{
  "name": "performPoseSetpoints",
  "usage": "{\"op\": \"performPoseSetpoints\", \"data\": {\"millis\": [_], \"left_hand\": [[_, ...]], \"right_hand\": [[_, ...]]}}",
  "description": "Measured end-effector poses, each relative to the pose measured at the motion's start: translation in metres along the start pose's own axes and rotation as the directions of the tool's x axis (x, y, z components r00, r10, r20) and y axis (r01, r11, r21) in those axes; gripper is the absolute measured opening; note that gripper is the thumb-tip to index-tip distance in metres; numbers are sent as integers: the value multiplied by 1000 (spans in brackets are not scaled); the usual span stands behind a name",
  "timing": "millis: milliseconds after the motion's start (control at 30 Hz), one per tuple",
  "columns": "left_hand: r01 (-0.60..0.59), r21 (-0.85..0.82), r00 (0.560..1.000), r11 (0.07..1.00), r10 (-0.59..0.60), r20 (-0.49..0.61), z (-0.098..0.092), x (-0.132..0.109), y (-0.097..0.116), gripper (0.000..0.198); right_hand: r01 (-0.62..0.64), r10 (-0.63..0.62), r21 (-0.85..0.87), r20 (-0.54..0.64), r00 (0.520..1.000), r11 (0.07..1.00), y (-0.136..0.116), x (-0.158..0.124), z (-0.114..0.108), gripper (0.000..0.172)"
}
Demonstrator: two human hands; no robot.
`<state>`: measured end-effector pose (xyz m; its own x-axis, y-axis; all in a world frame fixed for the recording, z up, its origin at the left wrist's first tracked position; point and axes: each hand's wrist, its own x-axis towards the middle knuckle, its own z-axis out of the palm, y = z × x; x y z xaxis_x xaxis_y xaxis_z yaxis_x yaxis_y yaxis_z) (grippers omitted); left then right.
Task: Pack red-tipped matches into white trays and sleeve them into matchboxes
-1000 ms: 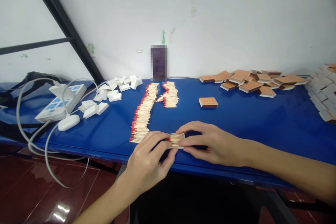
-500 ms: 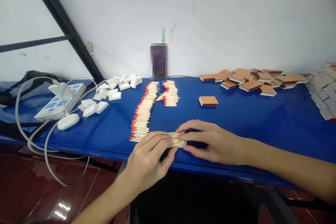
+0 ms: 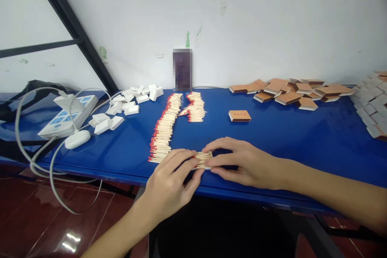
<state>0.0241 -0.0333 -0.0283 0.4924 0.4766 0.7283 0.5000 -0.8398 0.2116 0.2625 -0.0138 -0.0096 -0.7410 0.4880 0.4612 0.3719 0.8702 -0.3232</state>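
A small white matchbox tray (image 3: 211, 155) filled with matches (image 3: 202, 160) lies near the front edge of the blue table. My left hand (image 3: 172, 175) grips its left end between thumb and fingers. On its right end, my right hand (image 3: 242, 163) closes its fingertips, one finger resting on the matches. A long row of red-tipped matches (image 3: 165, 133) runs back from beside my left hand, and a shorter pile (image 3: 196, 107) lies to its right. Behind my right hand sits one orange-brown matchbox (image 3: 240, 115).
White trays (image 3: 130, 98) lie at the back left, beside a power strip (image 3: 69, 117) with looping white cables. Orange-brown matchbox sleeves (image 3: 287, 90) are heaped at the back right. Stacked boxes (image 3: 373, 105) stand at the far right. A dark pixelated object (image 3: 182, 70) leans on the wall.
My right fingers have shifted slightly at the tray's right end, and the matches inside lie a little differently. The view has moved very slightly.
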Motion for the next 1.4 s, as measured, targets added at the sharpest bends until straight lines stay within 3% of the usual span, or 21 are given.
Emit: {"op": "performPoseSetpoints", "data": {"millis": [167, 300, 1400], "left_hand": [[122, 64, 993, 990, -121, -13, -1, 2, 2, 32], [158, 45, 987, 986, -160, 36, -1, 1, 1, 23], [17, -4, 1000, 1000, -17, 10, -2, 0, 0, 15]], "right_hand": [[-12, 12, -3, 11, 1000, 1000, 1, -1, 0, 22], [-6, 6, -5, -2, 1000, 1000, 1, 0, 2, 25], [-10, 9, -32, -25, 1000, 999, 1, 0, 3, 25]]}}
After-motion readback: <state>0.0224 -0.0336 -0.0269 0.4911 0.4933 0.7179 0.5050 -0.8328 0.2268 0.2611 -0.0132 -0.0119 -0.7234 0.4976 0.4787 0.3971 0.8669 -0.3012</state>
